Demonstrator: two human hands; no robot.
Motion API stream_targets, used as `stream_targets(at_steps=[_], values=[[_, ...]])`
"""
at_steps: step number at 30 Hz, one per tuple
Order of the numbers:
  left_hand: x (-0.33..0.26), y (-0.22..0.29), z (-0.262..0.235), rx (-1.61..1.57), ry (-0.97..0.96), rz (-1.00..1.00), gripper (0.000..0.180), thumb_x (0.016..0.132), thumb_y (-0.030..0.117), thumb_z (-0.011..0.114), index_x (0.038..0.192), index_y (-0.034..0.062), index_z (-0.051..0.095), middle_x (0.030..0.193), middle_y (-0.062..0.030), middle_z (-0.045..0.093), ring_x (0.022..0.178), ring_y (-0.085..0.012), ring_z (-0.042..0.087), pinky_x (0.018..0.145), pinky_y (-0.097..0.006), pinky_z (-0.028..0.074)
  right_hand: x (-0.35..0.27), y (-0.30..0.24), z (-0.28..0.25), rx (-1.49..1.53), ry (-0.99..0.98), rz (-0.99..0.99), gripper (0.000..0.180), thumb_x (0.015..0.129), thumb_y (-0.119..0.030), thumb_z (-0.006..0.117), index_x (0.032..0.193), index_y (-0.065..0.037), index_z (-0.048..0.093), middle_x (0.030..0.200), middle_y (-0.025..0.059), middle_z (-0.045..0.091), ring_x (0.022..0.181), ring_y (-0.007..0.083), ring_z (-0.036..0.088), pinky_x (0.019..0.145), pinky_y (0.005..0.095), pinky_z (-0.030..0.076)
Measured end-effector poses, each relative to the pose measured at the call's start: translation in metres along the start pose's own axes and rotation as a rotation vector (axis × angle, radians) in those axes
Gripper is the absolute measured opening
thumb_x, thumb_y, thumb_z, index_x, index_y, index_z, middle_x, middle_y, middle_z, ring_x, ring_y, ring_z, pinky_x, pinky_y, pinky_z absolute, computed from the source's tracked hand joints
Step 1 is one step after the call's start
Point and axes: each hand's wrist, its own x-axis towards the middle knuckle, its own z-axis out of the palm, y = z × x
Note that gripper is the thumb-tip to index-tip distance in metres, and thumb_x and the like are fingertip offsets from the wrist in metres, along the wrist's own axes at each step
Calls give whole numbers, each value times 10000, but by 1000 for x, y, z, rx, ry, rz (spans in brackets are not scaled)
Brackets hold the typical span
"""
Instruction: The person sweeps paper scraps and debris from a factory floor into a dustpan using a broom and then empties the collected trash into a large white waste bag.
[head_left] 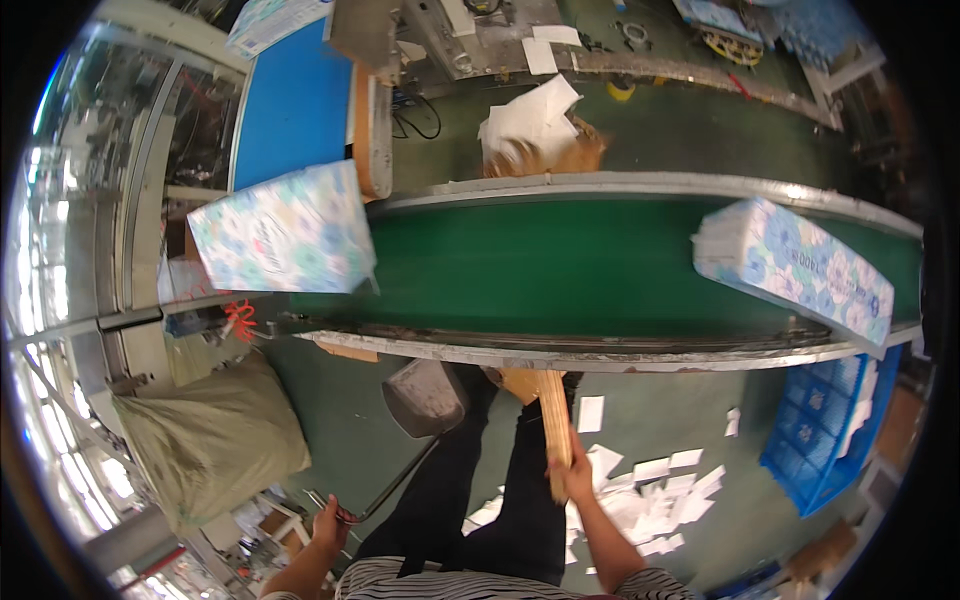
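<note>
My left hand (332, 522) is closed around the handle of a grey dustpan (422, 400), whose pan is at the near edge of the green conveyor (530, 265), left of my legs. My right hand (572, 476) is clamped on the tan shaft of a broom (556, 425), which points toward the conveyor. White paper sheets (652, 468) lie scattered on the floor to my right, near a blue crate (805, 430). One floral pack (800, 260) rests at the conveyor's right end.
</note>
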Motion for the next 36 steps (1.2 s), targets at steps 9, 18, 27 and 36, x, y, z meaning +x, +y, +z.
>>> stream_targets(at_steps=[9,18,27,36], values=[[5,11,10,-14,-136,77,358,831,319,574,606,82,428,543,-67,460,531,-190,485,550,-341,435,-227,-92,43,282,105,465,450,854,-188,489,1250,-80,305,783,132,540,602,239,563,537,353,502],[-14,57,-11,52,-434,-30,336,795,383,597,743,56,541,609,-81,556,541,-154,498,534,-270,394,-270,-226,158,30,-240,898,380,842,-368,526,983,-16,514,819,118,584,669,213,594,551,341,509],[-55,69,-24,468,-523,-50,759,806,618,407,1187,-36,449,926,-169,608,714,-163,545,697,-290,421,-219,-110,375,-582,-782,973,428,867,-402,438,1014,-7,515,905,124,603,766,239,628,644,366,541],[-10,21,-59,203,-719,-82,375,812,218,516,1123,12,488,890,-61,578,784,-151,572,657,-257,464,-217,-157,385,-992,-1149,860,816,781,-689,312,1171,16,441,981,217,564,804,290,615,679,345,517]])
